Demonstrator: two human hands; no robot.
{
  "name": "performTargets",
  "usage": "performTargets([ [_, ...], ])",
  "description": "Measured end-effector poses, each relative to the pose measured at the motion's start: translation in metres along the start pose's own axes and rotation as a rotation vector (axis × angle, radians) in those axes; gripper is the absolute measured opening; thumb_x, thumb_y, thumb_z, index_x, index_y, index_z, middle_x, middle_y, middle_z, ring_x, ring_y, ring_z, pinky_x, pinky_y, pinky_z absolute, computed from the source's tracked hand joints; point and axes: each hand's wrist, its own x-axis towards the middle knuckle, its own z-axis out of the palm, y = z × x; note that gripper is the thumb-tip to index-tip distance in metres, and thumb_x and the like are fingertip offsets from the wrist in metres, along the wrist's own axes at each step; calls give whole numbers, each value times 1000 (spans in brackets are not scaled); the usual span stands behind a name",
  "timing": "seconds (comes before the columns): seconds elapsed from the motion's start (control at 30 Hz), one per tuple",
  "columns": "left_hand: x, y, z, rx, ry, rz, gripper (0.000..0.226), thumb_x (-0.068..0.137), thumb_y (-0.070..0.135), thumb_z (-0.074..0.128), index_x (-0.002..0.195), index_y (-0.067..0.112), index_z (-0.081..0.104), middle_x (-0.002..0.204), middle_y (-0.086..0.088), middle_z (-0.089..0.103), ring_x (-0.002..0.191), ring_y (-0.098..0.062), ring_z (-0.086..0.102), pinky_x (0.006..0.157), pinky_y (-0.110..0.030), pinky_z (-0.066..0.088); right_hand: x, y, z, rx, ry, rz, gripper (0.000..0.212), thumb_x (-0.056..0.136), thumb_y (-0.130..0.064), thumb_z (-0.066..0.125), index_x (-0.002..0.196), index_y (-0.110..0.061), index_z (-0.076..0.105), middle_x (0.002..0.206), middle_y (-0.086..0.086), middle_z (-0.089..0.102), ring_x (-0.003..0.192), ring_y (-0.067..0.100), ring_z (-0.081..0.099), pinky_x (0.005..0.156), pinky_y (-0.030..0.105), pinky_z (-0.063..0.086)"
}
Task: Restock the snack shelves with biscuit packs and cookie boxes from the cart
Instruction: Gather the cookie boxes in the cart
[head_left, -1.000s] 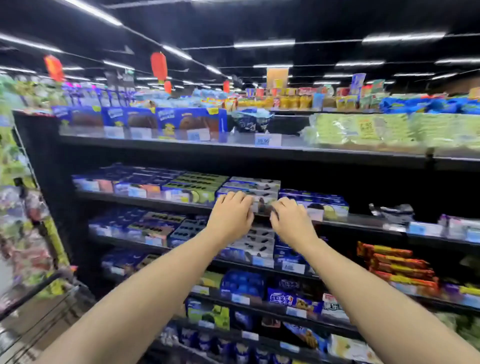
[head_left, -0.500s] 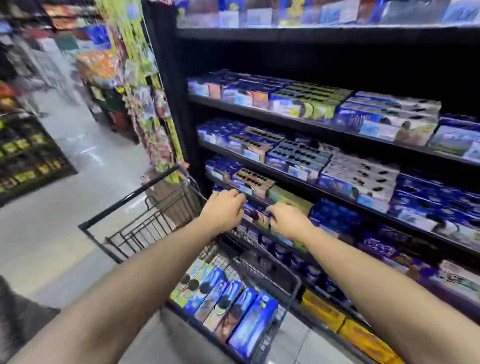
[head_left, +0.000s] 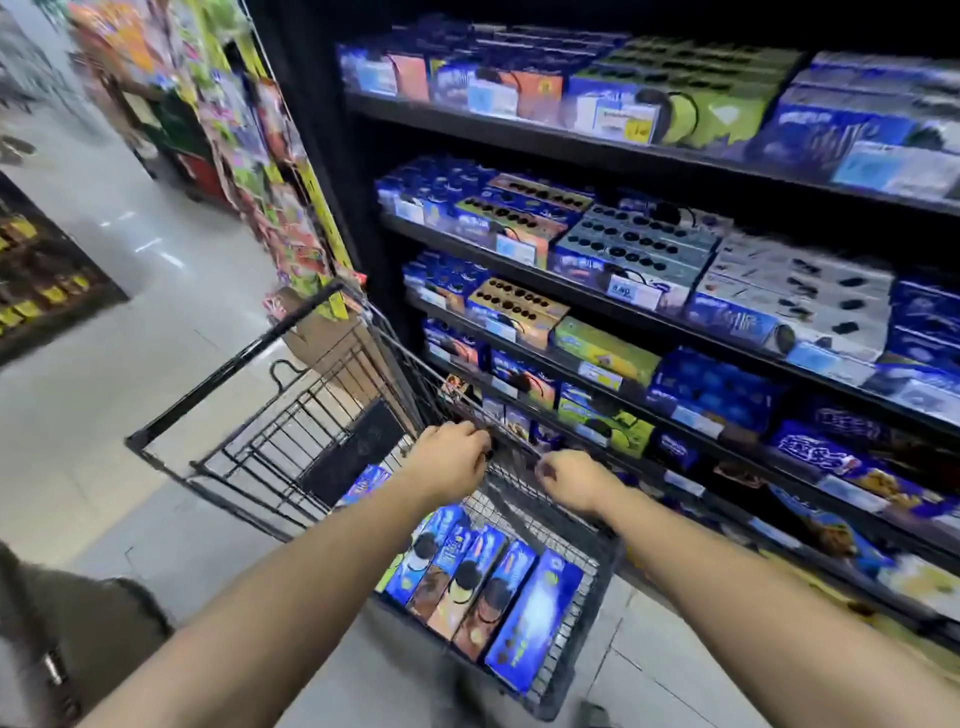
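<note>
A black wire cart (head_left: 234, 364) stands against the snack shelves (head_left: 649, 314). Several blue cookie boxes (head_left: 483, 587) stand upright in a row in its near end. Another blue pack (head_left: 366, 480) lies further in. My left hand (head_left: 449, 460) and my right hand (head_left: 574, 480) hover side by side over the cart's right rim, fingers curled, with nothing visible in either. The shelves hold rows of blue, grey and green cookie boxes (head_left: 639, 244) behind price tags.
A brown cardboard box (head_left: 332, 343) sits at the cart's far end. Hanging snack packets (head_left: 270, 171) cover the shelf's end panel. A low shelf (head_left: 41, 270) runs along the aisle's left side, beyond pale tiled floor (head_left: 104, 364).
My hands left the upper shelf and dropped down to the cart's rim. My view swung left and down, and now shows the cart and its boxes closer.
</note>
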Motion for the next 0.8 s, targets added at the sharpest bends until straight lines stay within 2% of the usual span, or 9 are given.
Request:
performTargets([
  [0.1,12,-15,41,-5,-150,52,34,99,32,40,126,20,57,120,-6,57,114,-32,54,95,-43,41,6,7,41,56,-82,130,25,95,-21,50,114,-8,61,123,20,65,115,35,60,89,36,47],
  [0.17,20,-24,63,0,-230,104,35,99,32,41,128,18,55,126,-8,56,118,-33,53,96,-44,43,8,10,67,102,-120,228,30,96,-22,51,122,-8,59,126,20,63,117,35,59,91,35,47],
  [0.33,31,-42,127,19,-429,226,40,97,29,46,136,18,50,138,-9,49,126,-33,48,102,-45,43,6,8,137,295,-98,526,41,96,-23,55,134,-9,56,133,19,60,122,32,58,94,31,45],
  [0.5,21,-45,201,27,-591,372,45,98,27,45,142,19,45,146,-9,45,129,-34,46,101,-44,42,-1,-5,205,515,-148,802,70,94,-29,61,155,-14,28,143,23,44,117,36,58,91,31,49],
  [0.57,11,-44,229,42,-626,435,53,96,26,47,149,23,39,158,-7,33,139,-32,39,108,-44,38,-1,-10,230,568,-130,900,80,93,-31,64,158,-20,19,143,20,39,112,33,58,86,28,47],
  [0.63,-1,-44,255,41,-690,492,68,95,22,51,157,29,24,167,0,12,150,-30,22,117,-47,27,2,-14,252,616,-88,987,88,91,-34,67,158,-26,11,141,18,34,107,29,56,86,27,49],
  [0.7,-10,-44,277,61,-720,553,81,93,17,53,160,32,9,168,7,-4,153,-28,8,121,-50,17,9,-16,270,624,-81,1037,99,88,-40,70,158,-31,1,144,19,29,117,34,54,96,39,51],
  [0.8,-17,-44,300,78,-701,650,83,94,12,50,160,32,5,167,11,-13,155,-27,-4,123,-51,6,19,-17,290,563,-113,1094,110,86,-49,71,156,-37,-14,153,21,20,134,38,41,105,49,45],
])
